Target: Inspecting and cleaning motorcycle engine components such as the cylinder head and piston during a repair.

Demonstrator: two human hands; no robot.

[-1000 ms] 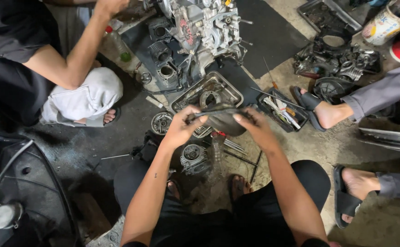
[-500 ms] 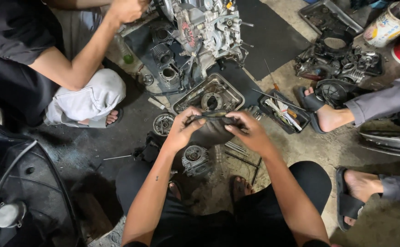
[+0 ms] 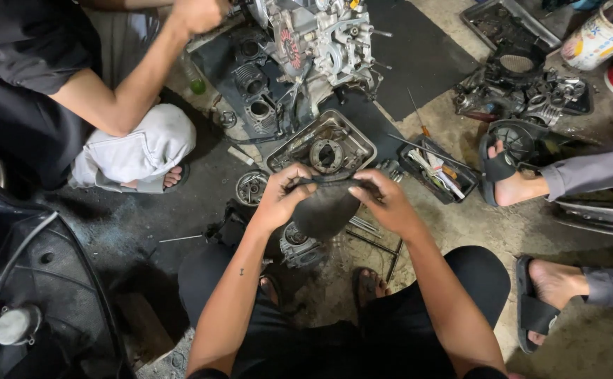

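While both hands grip it, the scene reads so:
Dark cover: a rounded black cover [image 3: 326,210], held up above the floor [image 3: 461,231] between the person's knees.
Left hand: the left hand [image 3: 280,198] is closed on the cover's upper left rim.
Right hand: the right hand [image 3: 385,201] is closed on the upper right rim.
Just beyond: a metal tray [image 3: 296,151] holding a round engine part.
Right of tray: a small black tray of tools [image 3: 438,168].
Farther back: an engine block [image 3: 313,42] on a black mat [image 3: 418,56].
Left side: another person's arm [image 3: 134,81] reaching to the engine.
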